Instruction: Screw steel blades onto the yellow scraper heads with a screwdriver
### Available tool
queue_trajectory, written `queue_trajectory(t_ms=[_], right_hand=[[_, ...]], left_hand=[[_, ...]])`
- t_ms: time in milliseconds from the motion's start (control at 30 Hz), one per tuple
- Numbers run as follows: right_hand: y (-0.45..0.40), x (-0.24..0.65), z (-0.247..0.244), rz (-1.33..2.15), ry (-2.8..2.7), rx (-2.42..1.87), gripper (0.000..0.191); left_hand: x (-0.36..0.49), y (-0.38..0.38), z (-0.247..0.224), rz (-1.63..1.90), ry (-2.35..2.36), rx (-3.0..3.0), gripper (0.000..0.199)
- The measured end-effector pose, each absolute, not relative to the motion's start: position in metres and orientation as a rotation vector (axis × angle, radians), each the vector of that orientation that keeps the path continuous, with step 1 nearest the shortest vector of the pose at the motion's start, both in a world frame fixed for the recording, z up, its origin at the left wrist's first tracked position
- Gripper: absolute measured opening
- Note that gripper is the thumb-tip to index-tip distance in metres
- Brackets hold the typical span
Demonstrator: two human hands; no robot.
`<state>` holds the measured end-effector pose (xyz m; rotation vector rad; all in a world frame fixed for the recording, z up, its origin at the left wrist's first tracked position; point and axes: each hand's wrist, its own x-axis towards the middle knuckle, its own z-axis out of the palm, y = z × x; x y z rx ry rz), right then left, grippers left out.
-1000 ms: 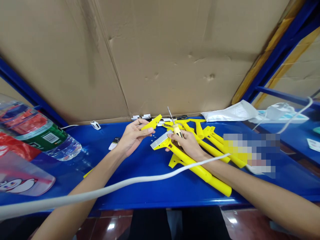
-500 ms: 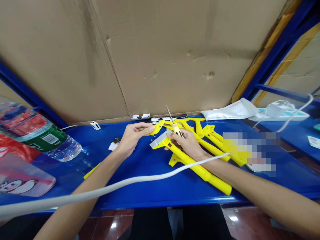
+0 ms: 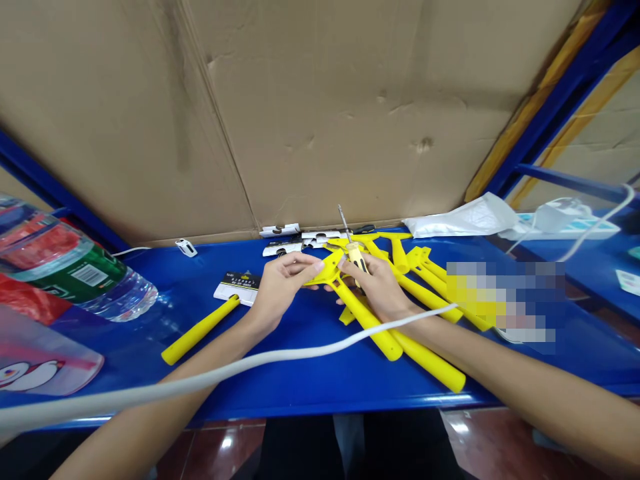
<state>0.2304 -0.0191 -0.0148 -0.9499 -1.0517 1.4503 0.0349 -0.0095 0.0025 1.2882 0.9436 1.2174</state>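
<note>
My left hand (image 3: 285, 287) pinches a yellow plate (image 3: 330, 268), which lies over the head of a yellow-handled scraper (image 3: 364, 317). My right hand (image 3: 375, 283) grips a screwdriver (image 3: 357, 255) with a pale handle, its shaft pointing up and away. The right fingers also touch the scraper head. The blade is hidden under the plate. Beneath and right of this scraper lies another yellow handle (image 3: 430, 360). Several more yellow tools (image 3: 425, 289) are heaped to the right of my hands.
On the blue table (image 3: 240, 387), a bottle (image 3: 95, 267) and a plastic cup (image 3: 45, 353) stand at left. A loose yellow handle (image 3: 200, 330) lies beside a black-and-white card (image 3: 237, 288). A white cable (image 3: 270, 357) crosses in front of my forearms. A white bag (image 3: 463, 217) is at the back right.
My left hand has moved right, bringing the yellow plate onto the scraper head and over the blade. The card and loose handle at left show more fully.
</note>
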Motion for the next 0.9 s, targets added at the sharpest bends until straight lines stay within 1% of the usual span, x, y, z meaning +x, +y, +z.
queue_trajectory(t_ms=[67,133,433,667,900], right_hand=[[-0.019,0.2306,-0.0148,1.489,-1.034,-0.932,0.03],[-0.0194,0.23,-0.0143,1.523,-1.021,-0.917,0.031],[-0.0213,0.2258,-0.0142,1.556,-1.053,-0.842,0.037],[-0.0227,0.2285,-0.0099,1.614,-1.054,-0.855,0.039],[-0.022,0.2294,-0.013,1.561,-1.057,-0.883,0.042]], left_hand=[[0.0354,-0.0098,0.0027,1.238,0.952,1.284,0.042],[0.0353,-0.0091,0.0029,1.244,0.966,1.266,0.045],[0.033,-0.0027,0.0,1.294,0.985,1.226,0.044],[0.0339,-0.0061,0.0006,1.314,0.977,1.302,0.038],[0.0338,-0.0095,0.0009,1.298,1.026,1.521,0.04]])
